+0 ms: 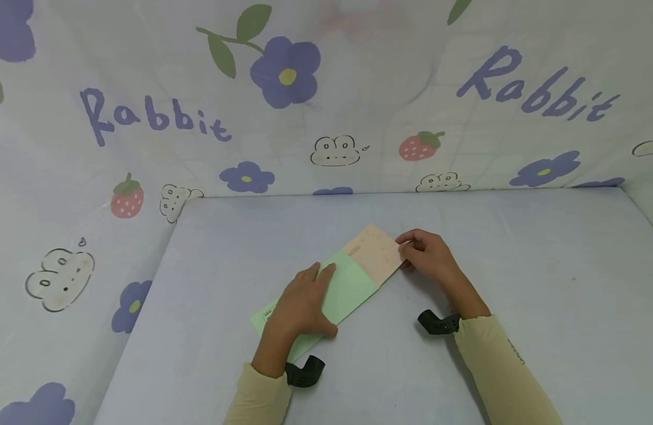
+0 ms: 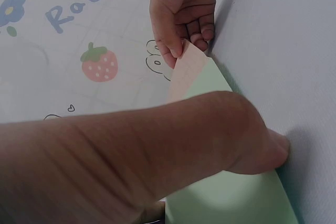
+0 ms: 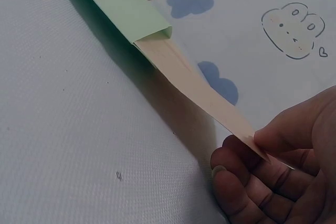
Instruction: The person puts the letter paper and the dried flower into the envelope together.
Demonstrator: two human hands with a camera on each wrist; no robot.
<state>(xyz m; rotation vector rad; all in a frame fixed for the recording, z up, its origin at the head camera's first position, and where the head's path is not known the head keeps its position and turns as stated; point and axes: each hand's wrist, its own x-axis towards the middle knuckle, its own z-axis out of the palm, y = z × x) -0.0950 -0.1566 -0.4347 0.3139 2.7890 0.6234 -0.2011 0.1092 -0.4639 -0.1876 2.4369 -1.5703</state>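
A pale green paper sleeve (image 1: 350, 287), open at one end, lies slantwise on the table. From its far right end sticks out a pinkish sheet of paper (image 1: 373, 254), part of which is hidden inside the sleeve. My left hand (image 1: 301, 300) rests across the sleeve, fingers spread towards the far edge and thumb by the near edge. Between thumb and fingers, my right hand (image 1: 427, 255) pinches the outer corner of the pinkish sheet. The right wrist view shows the sheet (image 3: 197, 93) slightly bent and raised off the table, with the sleeve's mouth gaping around it.
A white tabletop (image 1: 544, 307) surrounds the sleeve. Behind it and on the left hangs a white cloth (image 1: 369, 77) printed with flowers, strawberries, rabbit faces and lettering. Black wrist cameras sit at the left wrist (image 1: 306, 373) and right wrist (image 1: 438, 322).
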